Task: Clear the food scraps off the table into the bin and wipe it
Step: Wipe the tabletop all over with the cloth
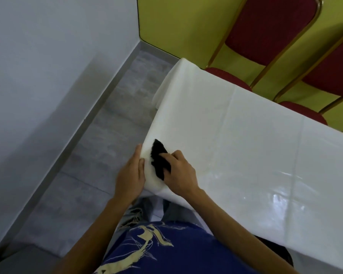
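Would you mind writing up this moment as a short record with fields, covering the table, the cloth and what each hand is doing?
surface: table under a glossy white cover, with wet-looking sheen on the near part
tool: black cloth, lying on the table's corner by the edge
right hand: pressing on the cloth
left hand: open, cupped against the table edge beside the cloth
food scraps: none visible
bin: not in view
background: red chairs behind the table

black cloth point(159, 159), white table cover point(246, 135), maroon chairs point(269, 24), yellow-green wall point(176, 20)
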Demonstrator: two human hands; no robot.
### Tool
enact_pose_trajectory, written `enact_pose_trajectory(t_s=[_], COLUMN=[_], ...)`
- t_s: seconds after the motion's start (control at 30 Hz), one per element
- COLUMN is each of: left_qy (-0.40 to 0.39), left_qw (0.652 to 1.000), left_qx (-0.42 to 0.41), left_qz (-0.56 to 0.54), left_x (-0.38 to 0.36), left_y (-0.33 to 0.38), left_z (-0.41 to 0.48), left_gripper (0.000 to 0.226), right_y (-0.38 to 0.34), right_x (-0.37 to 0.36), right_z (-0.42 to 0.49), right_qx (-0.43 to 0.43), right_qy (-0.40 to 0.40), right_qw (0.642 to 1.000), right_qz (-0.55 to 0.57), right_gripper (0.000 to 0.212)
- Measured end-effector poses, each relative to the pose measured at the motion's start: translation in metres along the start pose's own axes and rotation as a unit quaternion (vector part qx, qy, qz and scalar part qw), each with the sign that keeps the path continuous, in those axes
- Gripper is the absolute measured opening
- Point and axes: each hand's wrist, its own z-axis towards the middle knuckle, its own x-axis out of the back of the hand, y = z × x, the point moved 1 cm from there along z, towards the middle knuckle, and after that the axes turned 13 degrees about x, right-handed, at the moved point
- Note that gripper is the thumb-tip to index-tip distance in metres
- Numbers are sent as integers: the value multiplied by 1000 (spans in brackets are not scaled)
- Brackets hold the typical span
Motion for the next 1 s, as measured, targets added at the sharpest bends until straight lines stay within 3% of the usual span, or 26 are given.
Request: enact_pose_trajectory(t_s=[0.17,0.3,0.4,0.47,0.57,0.67,0.8,0.87,1.0], left_qy=[-46,-74,-87,-91,-98,-99,-109,-101,-101], left_qw=[999,996,994,994,992,992,992,993,994], left_qx=[6,27,37,39,46,34,30,14,-8], left_qz=[-11,-40,-53,-55,-62,-67,-63,-54,-47], left_x=[6,9,10,10,11,15,13,12,11], left_y=[0,0,-1,-2,-1,-2,-7,-7,-6], left_z=[3,4,3,4,3,2,3,5,4], left_gripper=[53,52,52,52,52,56,52,52,51], right_y=[56,102,89,59,-4,-58,-35,0,73], right_x=[36,67,58,39,-5,-39,-27,-8,36], right_z=[-19,-36,-31,-19,-5,-7,-26,-45,-88], right_qx=[-90,-254,-308,-282,-145,-45,-27,-46,-207], right_qy=[86,191,226,212,126,54,26,52,135], right_qw=[991,945,923,935,981,996,999,997,964], right_qz=[-50,-80,-45,-24,12,48,-9,-40,-96], right_gripper=[46,48,43,37,29,23,42,46,42])
